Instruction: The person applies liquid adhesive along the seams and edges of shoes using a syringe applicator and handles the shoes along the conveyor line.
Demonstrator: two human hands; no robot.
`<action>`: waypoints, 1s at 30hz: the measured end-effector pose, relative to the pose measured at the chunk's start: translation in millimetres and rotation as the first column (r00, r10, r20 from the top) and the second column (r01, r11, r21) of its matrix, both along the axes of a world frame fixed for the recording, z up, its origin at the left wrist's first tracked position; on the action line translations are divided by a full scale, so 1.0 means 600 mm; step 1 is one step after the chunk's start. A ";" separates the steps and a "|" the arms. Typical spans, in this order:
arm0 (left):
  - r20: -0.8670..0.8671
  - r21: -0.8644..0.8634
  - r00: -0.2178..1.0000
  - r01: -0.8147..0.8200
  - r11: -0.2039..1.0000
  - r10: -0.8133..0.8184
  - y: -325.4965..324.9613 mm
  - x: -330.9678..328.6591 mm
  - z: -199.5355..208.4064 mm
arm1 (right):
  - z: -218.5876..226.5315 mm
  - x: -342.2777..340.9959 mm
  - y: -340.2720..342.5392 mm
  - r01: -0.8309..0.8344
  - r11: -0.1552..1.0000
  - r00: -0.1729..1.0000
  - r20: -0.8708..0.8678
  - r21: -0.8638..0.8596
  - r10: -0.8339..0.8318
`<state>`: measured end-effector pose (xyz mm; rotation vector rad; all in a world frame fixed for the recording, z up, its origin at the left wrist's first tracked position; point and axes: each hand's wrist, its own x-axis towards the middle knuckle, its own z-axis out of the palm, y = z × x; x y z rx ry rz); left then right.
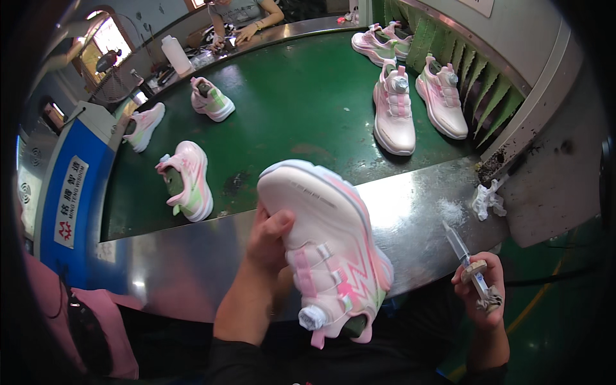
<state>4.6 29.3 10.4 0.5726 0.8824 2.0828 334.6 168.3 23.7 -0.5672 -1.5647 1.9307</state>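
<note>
My left hand (268,239) grips a pale pink and white sneaker (321,231) by its side. The toe points up and away, and the heel hangs toward me. A white round knob and pink straps show on the sneaker's upper. Most of my left fingers are hidden behind it. Off to the right, my right hand (489,307) is closed around a clear syringe (457,244) with wrapping round its middle and rear end. The syringe's tip points away over the metal ledge, apart from the sneaker.
Beyond the metal ledge (192,256) lies a green conveyor belt (282,109). Several matching sneakers (393,119) stand on it. White powder (451,210) and a crumpled tissue (489,200) lie on the ledge at right. Green strip curtains (449,51) hang there. A person (247,25) works at the far side.
</note>
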 end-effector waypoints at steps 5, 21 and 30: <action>0.032 -0.012 0.997 0.071 0.997 -0.071 -0.045 0.004 -0.010 | 0.057 -0.080 -0.020 -0.306 0.947 0.882 -0.403 -0.095 0.245; -0.445 0.233 0.880 0.292 0.928 -0.165 -0.038 0.013 0.005 | 0.137 -0.160 -0.067 -0.506 0.862 0.757 -0.489 -0.022 0.432; -0.473 0.244 0.864 0.320 0.916 -0.175 -0.041 0.020 0.019 | 0.141 -0.168 -0.070 -0.507 0.860 0.767 -0.480 -0.049 0.425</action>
